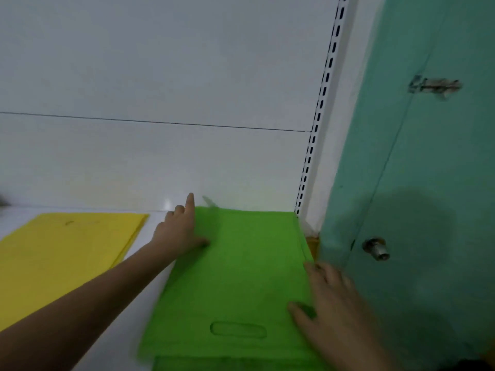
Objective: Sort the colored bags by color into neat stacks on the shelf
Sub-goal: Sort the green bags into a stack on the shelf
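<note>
Green bag stack (241, 277) bracketed — left hand (179, 231) flat against far-left edge, right hand (332, 303) flat on near-right edge; long axis running away.

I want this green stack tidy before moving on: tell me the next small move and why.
Probably slide the top green bag back with both hands until it squares with the green edge poking out below it. The left hand and right hand already lie flat on its two sides.
</note>
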Demonstrator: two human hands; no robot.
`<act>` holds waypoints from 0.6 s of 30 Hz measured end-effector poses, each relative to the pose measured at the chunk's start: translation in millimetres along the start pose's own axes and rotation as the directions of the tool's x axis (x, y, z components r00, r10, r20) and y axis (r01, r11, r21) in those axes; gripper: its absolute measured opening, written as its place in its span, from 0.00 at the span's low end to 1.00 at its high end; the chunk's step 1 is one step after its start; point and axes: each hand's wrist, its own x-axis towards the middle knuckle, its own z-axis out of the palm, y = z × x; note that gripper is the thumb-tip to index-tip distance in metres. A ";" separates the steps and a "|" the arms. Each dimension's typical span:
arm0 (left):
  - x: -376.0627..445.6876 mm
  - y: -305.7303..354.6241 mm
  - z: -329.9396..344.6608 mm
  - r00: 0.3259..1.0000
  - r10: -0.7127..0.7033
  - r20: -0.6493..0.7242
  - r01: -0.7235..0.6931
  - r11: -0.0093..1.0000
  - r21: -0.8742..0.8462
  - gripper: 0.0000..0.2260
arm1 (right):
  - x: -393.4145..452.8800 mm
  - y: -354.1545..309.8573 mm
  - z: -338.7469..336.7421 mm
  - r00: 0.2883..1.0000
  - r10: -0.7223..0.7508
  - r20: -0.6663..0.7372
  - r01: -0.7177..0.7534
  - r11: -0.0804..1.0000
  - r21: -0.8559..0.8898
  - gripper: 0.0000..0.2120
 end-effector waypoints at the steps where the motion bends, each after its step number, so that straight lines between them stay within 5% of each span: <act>1: -3.9 3.1 -1.8 0.999 0.003 -0.037 0.000 0.997 0.073 0.49 | 0.1 2.1 -3.2 0.999 -0.051 0.010 0.051 0.999 -0.009 0.33; 4: -20.0 9.4 -7.3 0.996 0.027 -0.089 -0.013 0.988 0.151 0.38 | -3.0 2.5 -14.4 0.983 -0.185 0.006 0.185 0.983 0.000 0.28; 10: -95.2 -23.7 -49.6 0.971 0.029 -0.239 -0.113 0.931 -0.347 0.07 | -17.7 -59.4 -23.2 0.923 -0.374 -0.090 0.383 0.879 0.285 0.13; 13: -141.9 -73.0 -80.6 0.955 -0.044 -0.294 -0.090 0.900 -0.426 0.07 | -26.4 -118.0 -6.5 0.891 -0.445 -0.085 0.438 0.799 0.412 0.06; 18: -217.8 -194.9 -120.0 0.926 -0.080 -0.369 -0.042 0.950 -0.311 0.07 | -48.0 -238.9 33.2 0.844 -0.534 -0.037 0.464 0.696 0.548 0.07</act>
